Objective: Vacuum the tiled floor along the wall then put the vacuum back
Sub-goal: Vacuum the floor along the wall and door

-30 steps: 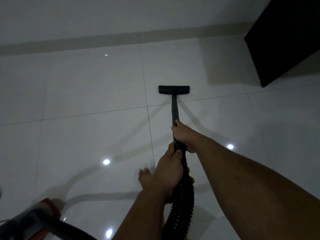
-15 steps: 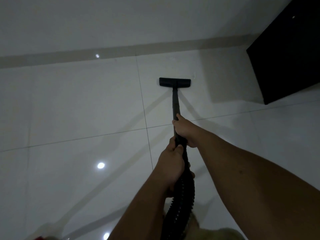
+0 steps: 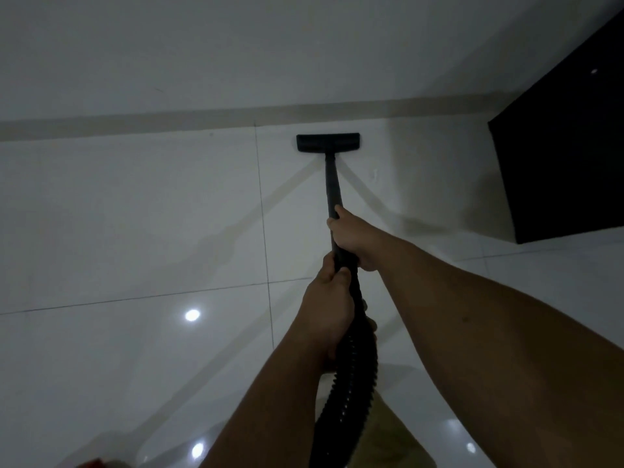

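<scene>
The black floor nozzle (image 3: 327,142) lies flat on the glossy white tiled floor (image 3: 135,214), close to the beige skirting strip (image 3: 135,125) at the foot of the wall. Its black wand (image 3: 332,184) runs back toward me. My right hand (image 3: 353,236) grips the wand further forward. My left hand (image 3: 329,305) grips it just behind, where the ribbed black hose (image 3: 351,393) begins. The hose drops out of view at the bottom. A sliver of the red vacuum body (image 3: 94,463) shows at the bottom left edge.
A tall black cabinet (image 3: 567,146) stands against the wall at the right, its corner near the nozzle's right side. The white wall (image 3: 236,45) fills the top. Ceiling lights reflect on the tiles. Open floor lies to the left.
The nozzle has slid forward across a tile toward the wall, from near the grout line to just short of the skirting. Both arms have stretched out. The red vacuum body has almost left view.
</scene>
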